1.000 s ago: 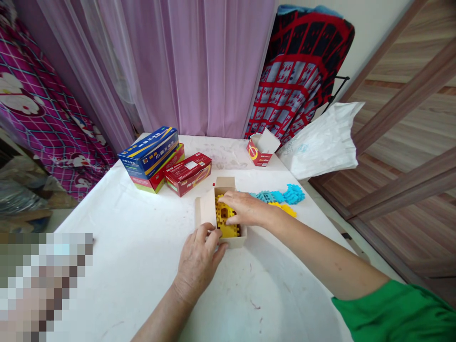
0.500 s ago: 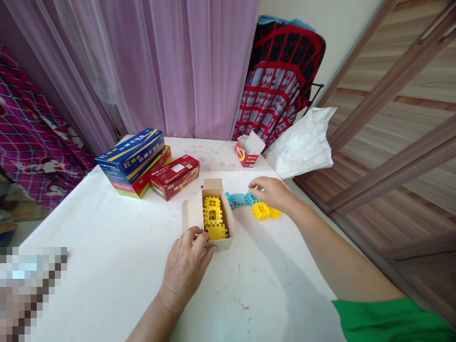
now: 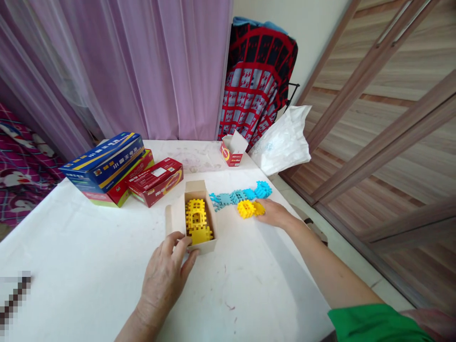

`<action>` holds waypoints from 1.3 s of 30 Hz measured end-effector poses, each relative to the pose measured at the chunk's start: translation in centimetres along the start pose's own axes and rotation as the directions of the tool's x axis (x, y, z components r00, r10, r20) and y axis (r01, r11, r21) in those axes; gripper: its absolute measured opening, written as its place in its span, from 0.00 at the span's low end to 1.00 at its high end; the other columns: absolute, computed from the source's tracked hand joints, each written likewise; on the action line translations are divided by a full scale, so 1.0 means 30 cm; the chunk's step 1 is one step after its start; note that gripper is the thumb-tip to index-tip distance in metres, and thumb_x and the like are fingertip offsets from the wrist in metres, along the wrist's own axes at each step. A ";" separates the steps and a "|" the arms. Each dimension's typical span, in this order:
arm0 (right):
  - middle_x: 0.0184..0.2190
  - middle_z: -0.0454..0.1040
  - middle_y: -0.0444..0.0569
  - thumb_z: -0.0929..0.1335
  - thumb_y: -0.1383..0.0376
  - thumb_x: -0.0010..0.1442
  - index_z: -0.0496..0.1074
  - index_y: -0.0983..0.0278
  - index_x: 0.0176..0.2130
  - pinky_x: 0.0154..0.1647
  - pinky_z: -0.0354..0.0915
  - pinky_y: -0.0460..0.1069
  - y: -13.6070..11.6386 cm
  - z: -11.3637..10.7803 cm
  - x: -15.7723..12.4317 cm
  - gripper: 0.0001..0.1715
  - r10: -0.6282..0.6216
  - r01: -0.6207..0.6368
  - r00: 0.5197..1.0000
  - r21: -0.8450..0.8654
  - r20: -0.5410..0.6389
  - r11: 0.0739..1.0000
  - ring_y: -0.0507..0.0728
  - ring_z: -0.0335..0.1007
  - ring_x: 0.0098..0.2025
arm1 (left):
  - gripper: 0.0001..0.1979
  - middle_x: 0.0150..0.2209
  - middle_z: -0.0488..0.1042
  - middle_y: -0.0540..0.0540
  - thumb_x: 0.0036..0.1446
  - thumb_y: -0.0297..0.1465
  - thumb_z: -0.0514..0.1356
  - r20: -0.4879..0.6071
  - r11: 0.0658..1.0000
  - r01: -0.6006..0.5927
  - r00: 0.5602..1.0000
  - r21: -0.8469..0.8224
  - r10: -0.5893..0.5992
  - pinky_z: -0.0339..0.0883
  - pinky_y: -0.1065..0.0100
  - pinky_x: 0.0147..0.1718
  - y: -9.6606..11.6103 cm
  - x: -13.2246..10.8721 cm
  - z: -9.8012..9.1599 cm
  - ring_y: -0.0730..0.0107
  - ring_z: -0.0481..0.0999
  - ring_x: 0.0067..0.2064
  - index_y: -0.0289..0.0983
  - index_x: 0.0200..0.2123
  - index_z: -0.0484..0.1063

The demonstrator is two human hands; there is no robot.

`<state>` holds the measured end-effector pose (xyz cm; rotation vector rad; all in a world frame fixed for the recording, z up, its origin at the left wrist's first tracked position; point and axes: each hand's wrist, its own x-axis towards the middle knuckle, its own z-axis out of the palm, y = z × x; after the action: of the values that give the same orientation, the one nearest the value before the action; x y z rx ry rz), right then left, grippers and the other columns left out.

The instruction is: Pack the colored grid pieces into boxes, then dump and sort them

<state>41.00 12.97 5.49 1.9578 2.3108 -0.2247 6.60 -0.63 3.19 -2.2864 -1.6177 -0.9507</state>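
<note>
A small open cardboard box [image 3: 201, 242] stands on the white table with its flap folded out to the left. Inside it lie interlocking yellow plastic blocks [image 3: 195, 221], built up into a lattice shape. My left hand [image 3: 164, 280] grips the box's near edge, with the fingertips curled over the rim. My right hand [image 3: 272, 213] lies on the table to the right of the box, its fingertips against loose yellow plastic pieces [image 3: 246, 209]. Just beyond them is a row of light blue interlocking pieces [image 3: 240, 196].
Behind the box, a blue carton [image 3: 103, 164] and red cartons [image 3: 155, 182] stand at the table's far left. A small open red box [image 3: 231, 149] and a white plastic bag [image 3: 283, 142] sit at the far edge. The table's right edge runs close to my right forearm.
My right hand has left the box and moved right, down onto the loose yellow pieces. The view has swung left. My left hand stays at the box's near edge.
</note>
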 end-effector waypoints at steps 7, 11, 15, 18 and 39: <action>0.50 0.72 0.55 0.68 0.61 0.56 0.65 0.62 0.57 0.49 0.62 0.50 -0.010 0.012 0.000 0.30 0.057 -0.057 0.998 0.014 -0.038 0.998 0.62 0.68 0.52 | 0.10 0.43 0.71 0.42 0.64 0.38 0.53 0.008 1.000 -0.013 1.000 0.016 0.012 0.73 0.63 0.33 -0.002 0.003 -0.002 0.64 0.76 0.36 0.38 0.43 0.66; 0.55 0.69 0.57 0.68 0.65 0.54 0.63 0.63 0.59 0.52 0.61 0.52 -0.021 -0.016 -0.020 0.33 0.067 -0.066 0.998 0.023 -0.012 0.998 0.63 0.66 0.55 | 0.10 0.43 0.71 0.42 0.64 0.37 0.53 0.011 1.000 -0.007 1.000 0.000 0.007 0.72 0.63 0.33 0.001 0.003 -0.001 0.64 0.75 0.36 0.38 0.43 0.67; 0.55 0.69 0.54 0.66 0.65 0.57 0.65 0.60 0.56 0.51 0.61 0.52 -0.107 -0.073 -0.050 0.26 0.022 -0.020 0.996 0.021 -0.088 1.000 0.62 0.65 0.56 | 0.09 0.43 0.71 0.43 0.64 0.37 0.54 0.012 1.000 0.000 1.000 -0.010 0.000 0.72 0.63 0.34 0.004 0.001 -0.001 0.64 0.75 0.37 0.39 0.43 0.67; 0.49 0.73 0.54 0.64 0.55 0.61 0.65 0.60 0.54 0.45 0.63 0.53 -0.209 -0.101 -0.058 0.23 0.095 -0.097 0.992 -0.011 -0.088 0.995 0.62 0.70 0.51 | 0.09 0.43 0.71 0.43 0.63 0.36 0.54 0.016 1.000 0.005 1.000 -0.013 -0.005 0.72 0.63 0.35 0.006 -0.001 -0.004 0.64 0.75 0.37 0.39 0.43 0.66; 0.49 0.73 0.59 0.68 0.55 0.53 0.64 0.64 0.56 0.44 0.64 0.53 -0.231 -0.059 0.001 0.33 0.217 -0.216 0.974 0.022 -0.061 0.976 0.65 0.71 0.49 | 0.07 0.44 0.71 0.43 0.61 0.34 0.57 0.039 0.999 0.042 0.998 -0.030 -0.040 0.73 0.62 0.36 0.014 -0.002 -0.010 0.64 0.75 0.38 0.40 0.42 0.66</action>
<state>34.20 12.21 7.52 2.2340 2.1125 -0.1634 6.84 -0.98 3.46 -2.3136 -1.6831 -0.9532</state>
